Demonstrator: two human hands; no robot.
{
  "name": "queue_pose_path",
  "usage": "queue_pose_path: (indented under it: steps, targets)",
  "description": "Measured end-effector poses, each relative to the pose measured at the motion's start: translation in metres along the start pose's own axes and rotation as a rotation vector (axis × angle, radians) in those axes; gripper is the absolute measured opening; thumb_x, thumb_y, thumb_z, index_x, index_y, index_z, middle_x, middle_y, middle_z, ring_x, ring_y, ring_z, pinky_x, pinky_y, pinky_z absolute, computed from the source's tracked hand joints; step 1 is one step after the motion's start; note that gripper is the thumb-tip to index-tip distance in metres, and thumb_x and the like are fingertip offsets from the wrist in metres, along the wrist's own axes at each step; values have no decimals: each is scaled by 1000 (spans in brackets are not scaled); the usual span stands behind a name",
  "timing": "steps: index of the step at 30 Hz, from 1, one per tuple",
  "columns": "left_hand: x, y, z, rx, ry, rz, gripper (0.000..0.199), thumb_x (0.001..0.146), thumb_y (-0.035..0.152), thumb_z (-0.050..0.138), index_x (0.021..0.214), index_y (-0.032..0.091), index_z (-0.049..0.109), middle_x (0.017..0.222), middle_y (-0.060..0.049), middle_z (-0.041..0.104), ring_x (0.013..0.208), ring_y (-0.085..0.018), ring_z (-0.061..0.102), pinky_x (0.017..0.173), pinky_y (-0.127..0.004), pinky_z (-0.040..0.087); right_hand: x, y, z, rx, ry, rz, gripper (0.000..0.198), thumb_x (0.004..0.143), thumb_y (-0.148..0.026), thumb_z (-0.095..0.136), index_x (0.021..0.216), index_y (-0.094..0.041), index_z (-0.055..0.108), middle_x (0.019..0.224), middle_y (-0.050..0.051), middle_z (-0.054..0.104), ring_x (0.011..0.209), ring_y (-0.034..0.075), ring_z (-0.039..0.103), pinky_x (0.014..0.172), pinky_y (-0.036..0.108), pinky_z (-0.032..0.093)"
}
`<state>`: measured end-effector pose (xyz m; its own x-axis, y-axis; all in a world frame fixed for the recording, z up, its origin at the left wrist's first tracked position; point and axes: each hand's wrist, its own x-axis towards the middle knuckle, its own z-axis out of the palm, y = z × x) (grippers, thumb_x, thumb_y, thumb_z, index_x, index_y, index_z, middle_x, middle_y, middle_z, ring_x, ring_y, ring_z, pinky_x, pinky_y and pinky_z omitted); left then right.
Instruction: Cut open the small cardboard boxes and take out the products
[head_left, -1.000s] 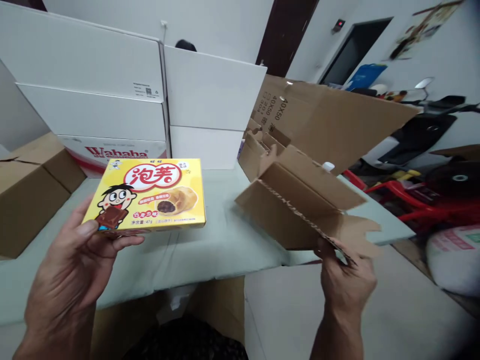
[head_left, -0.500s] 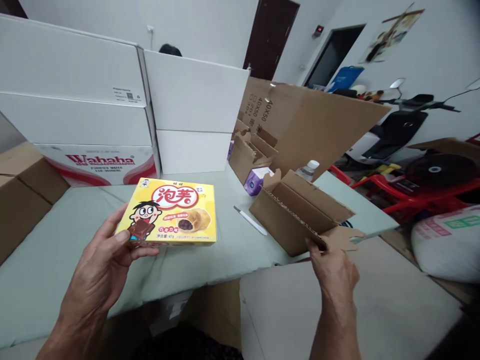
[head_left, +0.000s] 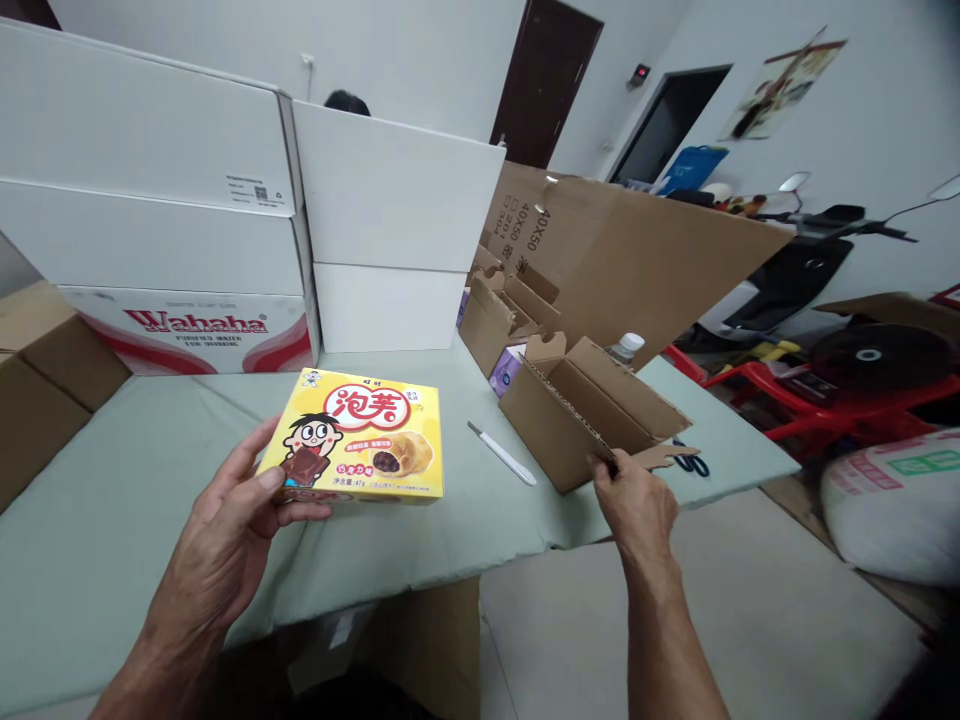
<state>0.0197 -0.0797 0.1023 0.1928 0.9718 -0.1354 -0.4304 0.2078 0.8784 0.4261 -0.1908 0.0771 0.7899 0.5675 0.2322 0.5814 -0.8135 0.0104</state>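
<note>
My left hand (head_left: pixel 247 500) grips the left end of a yellow snack box (head_left: pixel 367 435), thumb on top and fingers beneath. The box is held above the table, its printed face with a cartoon child and a filled puff turned up toward me. At the right, my right hand (head_left: pixel 634 500) pinches the near edge of an open cardboard box (head_left: pixel 551 425) whose flaps stand up. A white utility knife (head_left: pixel 501 453) lies on the table between the snack box and the cardboard box. Dark-handled scissors (head_left: pixel 691 460) lie beyond the cardboard box, partly hidden by a flap.
White cartons (head_left: pixel 187 330) are stacked at the back left, and more white boxes (head_left: pixel 390 305) stand beside them. Behind the cardboard box are a purple pack (head_left: pixel 508 370), another open carton (head_left: pixel 484 320) and a clear bottle (head_left: pixel 627 348). A large cardboard sheet (head_left: pixel 622 240) stands behind.
My right hand and the cardboard box have shifted left and slightly away from me, and the scissors show more. The snack box sits slightly lower and further right in view.
</note>
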Motion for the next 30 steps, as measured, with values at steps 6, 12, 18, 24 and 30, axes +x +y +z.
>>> queue_pose_path:
  steps: [6, 12, 18, 24, 30]
  targets:
    - [7, -7, 1, 19, 12, -16, 74, 74, 33, 87, 142, 21, 60, 115, -9, 80, 77, -24, 79, 61, -30, 69, 11, -20, 5, 2, 11, -36, 37, 104, -39, 47, 112, -18, 76, 91, 16, 79, 78, 28, 72, 61, 34, 34]
    - [9, -13, 10, 37, 30, -30, 75, 74, 34, 86, 143, 19, 59, 118, -10, 79, 78, -22, 78, 60, -29, 68, 36, -45, 7, 35, -4, -47, 38, 105, -38, 45, 117, -18, 75, 96, 18, 79, 83, 28, 72, 65, 33, 34]
    - [8, -23, 16, 62, 29, -59, 82, 73, 37, 87, 146, 17, 57, 114, -11, 80, 77, -22, 76, 61, -30, 67, 69, -74, 16, 94, -3, -127, 39, 104, -34, 45, 125, -18, 73, 102, 17, 78, 87, 27, 71, 69, 32, 39]
    - [7, -25, 22, 81, -4, -84, 91, 71, 40, 87, 151, 14, 50, 113, -13, 79, 78, -25, 77, 61, -34, 66, 96, -96, 23, 177, -22, -218, 53, 101, -34, 44, 150, -16, 56, 109, 20, 77, 96, 33, 71, 79, 38, 44]
    - [5, -23, 25, 106, -19, -92, 89, 73, 41, 83, 152, 15, 51, 116, -14, 78, 85, -27, 76, 64, -35, 66, 65, -88, 33, 705, 27, -276, 82, 88, -38, 57, 163, -13, 34, 113, 14, 77, 88, 27, 71, 85, 42, 52]
